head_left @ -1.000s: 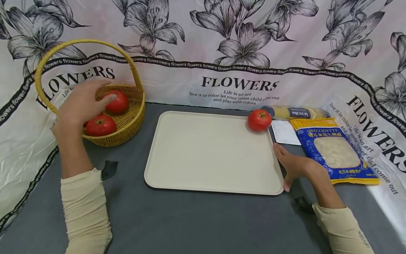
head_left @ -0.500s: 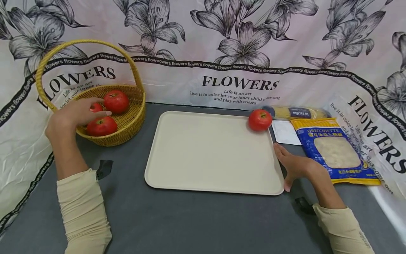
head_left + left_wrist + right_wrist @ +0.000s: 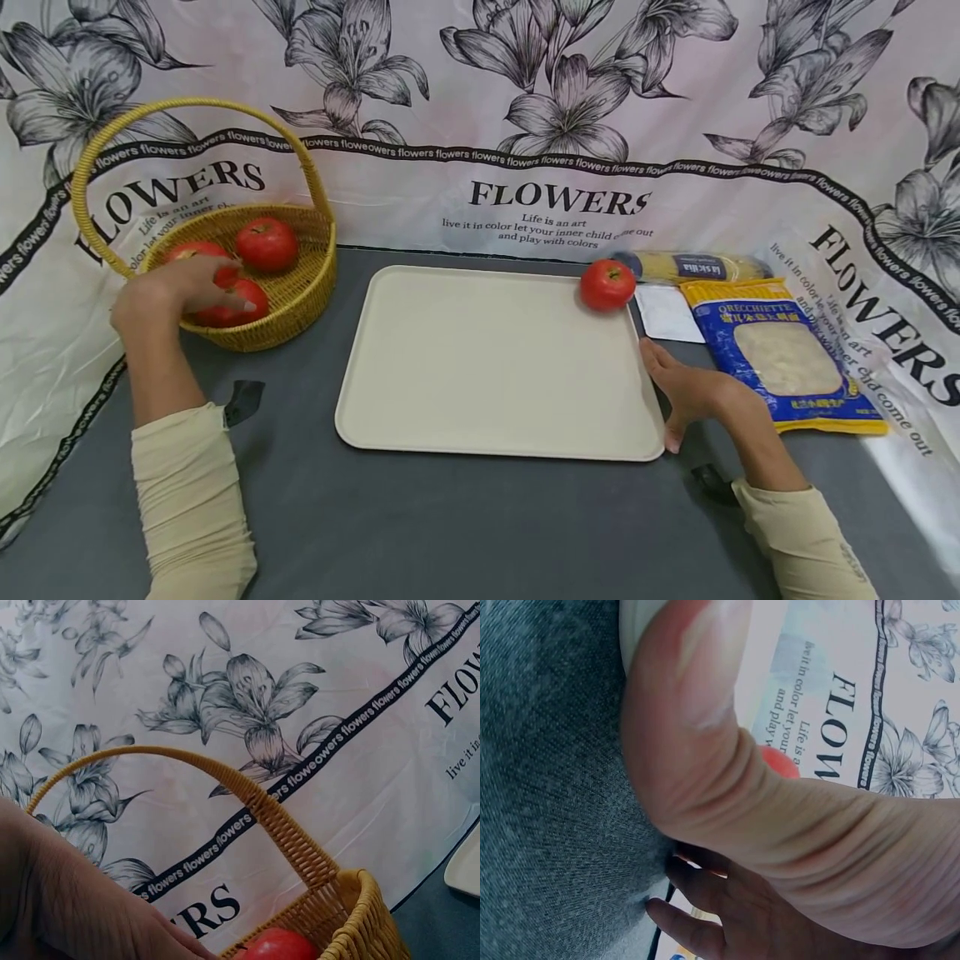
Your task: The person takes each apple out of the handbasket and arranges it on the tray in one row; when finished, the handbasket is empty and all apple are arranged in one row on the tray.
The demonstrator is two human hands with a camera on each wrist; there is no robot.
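Note:
My left hand (image 3: pixel 168 292) reaches over the near rim of the yellow wicker basket (image 3: pixel 318 287). Its thumb and fingers grip the front red tomato (image 3: pixel 253 293), partly covering it. Two more tomatoes lie in the basket: one at the back (image 3: pixel 267 244), one at the left (image 3: pixel 189 249) partly behind the hand. In the left wrist view, a tomato (image 3: pixel 281 945) shows low inside the basket. My right hand (image 3: pixel 690 393) rests against the right edge of the cream tray (image 3: pixel 495 367), thumb and fingers extended. A single tomato (image 3: pixel 607 285) sits at the tray's far right corner.
Right of the tray lie a blue and yellow orecchiette bag (image 3: pixel 787 358), a pasta packet (image 3: pixel 697 267) and a white packet (image 3: pixel 671 312). The basket's tall handle (image 3: pixel 198 102) arches above the left hand. A flower-printed sheet (image 3: pixel 555 200) hangs behind the grey table (image 3: pixel 465 525).
My left hand has come down from above the basket onto the front tomato, its thumb now across the tomato's near side. The right hand stays at the tray's edge.

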